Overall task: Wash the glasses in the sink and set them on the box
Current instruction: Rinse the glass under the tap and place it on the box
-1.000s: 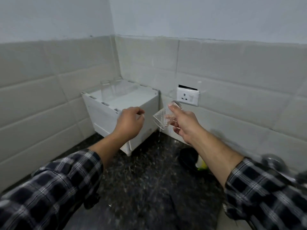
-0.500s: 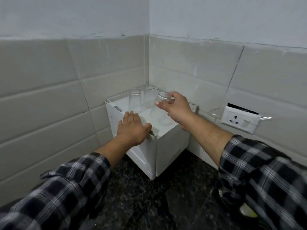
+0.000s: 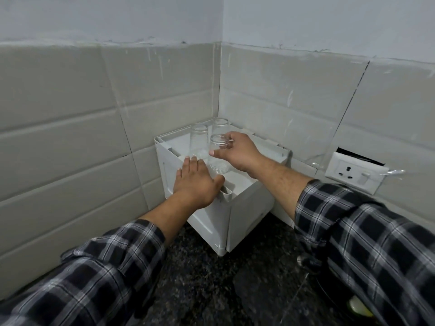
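A white box [image 3: 247, 203] stands in the tiled corner on the dark counter. Three clear glasses are upside down on its top. Two stand at the back: one glass [image 3: 199, 140] to the left and another glass [image 3: 220, 127] nearer the corner. The third glass [image 3: 218, 154] stands in front of them, its mouth on the box top. My right hand [image 3: 237, 154] grips this glass near its upturned base, thumb in front and fingers behind. My left hand [image 3: 196, 182] lies flat on the box's near left edge, fingers straight.
A white wall socket [image 3: 355, 172] sits on the tiles to the right of the box. Dark speckled counter [image 3: 211, 278] stretches in front. A dark object with a yellow-green part [image 3: 357, 309] lies at the lower right edge. Tiled walls close in behind and left.
My right hand has brought the dripping glass from mid-air over to the box and lowered it upside down onto the top. My left hand went from a loose fist to flat on the box.
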